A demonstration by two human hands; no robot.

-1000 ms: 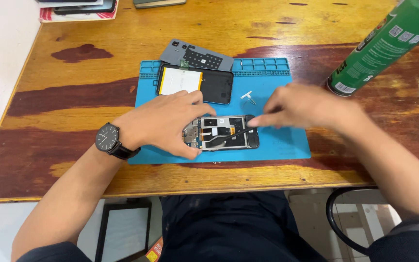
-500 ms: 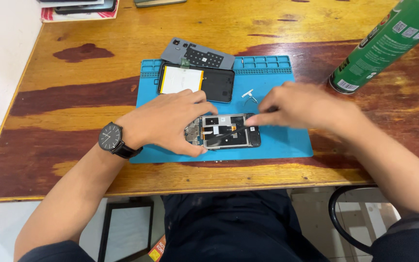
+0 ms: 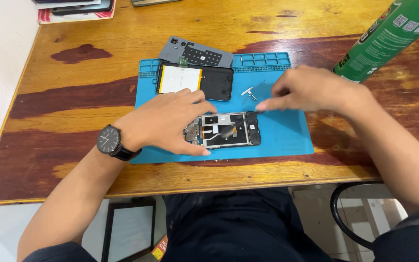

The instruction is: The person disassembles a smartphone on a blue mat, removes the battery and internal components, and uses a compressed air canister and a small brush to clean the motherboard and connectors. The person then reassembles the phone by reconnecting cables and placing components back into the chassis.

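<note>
Now your left hand (image 3: 168,121) lies flat over the left end of the opened phone (image 3: 226,130), fingers spread and pressing it down rather than closed around it; a dark wristwatch (image 3: 108,141) sits on that wrist. That phone lies near the middle of the frame, on the lower part of the blue work mat (image 3: 287,133), its insides facing up. Your right hand (image 3: 311,90) hovers right of centre, its fingers pinched together on a thin tool whose tip points toward the phone's right end; it is blurred, so I cannot tell what kind of tool it is. Just left of those fingertips, a small pair of metal tweezers (image 3: 248,92) rests on the mat. Above the phone, touching the mat's upper edge, lies a black panel with a pale battery (image 3: 179,78) in it, and a grey back cover (image 3: 195,51) overlaps behind it. At the upper right of the frame a green spray can (image 3: 389,36) stands on the wooden counter (image 3: 73,102).
</note>
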